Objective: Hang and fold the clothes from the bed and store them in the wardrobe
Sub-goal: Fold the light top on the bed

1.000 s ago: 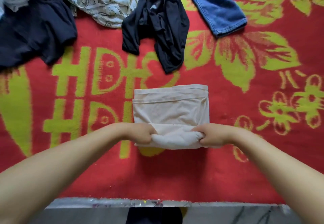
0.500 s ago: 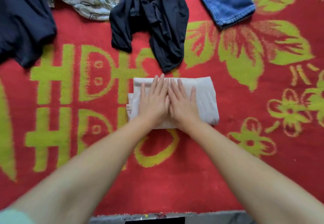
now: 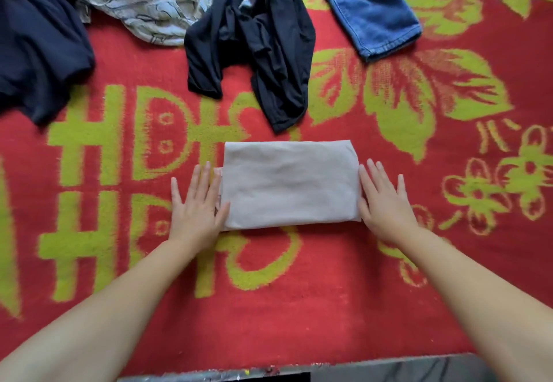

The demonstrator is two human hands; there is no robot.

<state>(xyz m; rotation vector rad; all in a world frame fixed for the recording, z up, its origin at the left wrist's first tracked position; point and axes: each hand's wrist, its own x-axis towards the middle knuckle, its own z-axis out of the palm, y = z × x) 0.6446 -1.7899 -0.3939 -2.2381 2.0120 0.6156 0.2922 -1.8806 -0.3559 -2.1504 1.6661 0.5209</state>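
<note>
A beige garment [image 3: 288, 184] lies folded into a neat rectangle in the middle of the bed's red and green blanket [image 3: 269, 307]. My left hand [image 3: 196, 205] rests flat against its left edge, fingers spread, thumb touching the cloth. My right hand [image 3: 384, 199] lies flat against its right edge in the same way. Neither hand grips anything. Unfolded clothes lie beyond it: a crumpled black garment [image 3: 257, 37], blue jeans [image 3: 368, 7], a pale patterned shirt [image 3: 143, 1] and a dark navy garment [image 3: 39, 43].
The bed's near edge [image 3: 299, 374] runs along the bottom of the view, with a dark floor beyond. Bare blanket stretches between the folded garment and that edge, and to the right of it.
One second ago both hands pinched the garment's near edge. They folded it over, pressed flat on its middle, and have now slid apart to its left and right sides.
</note>
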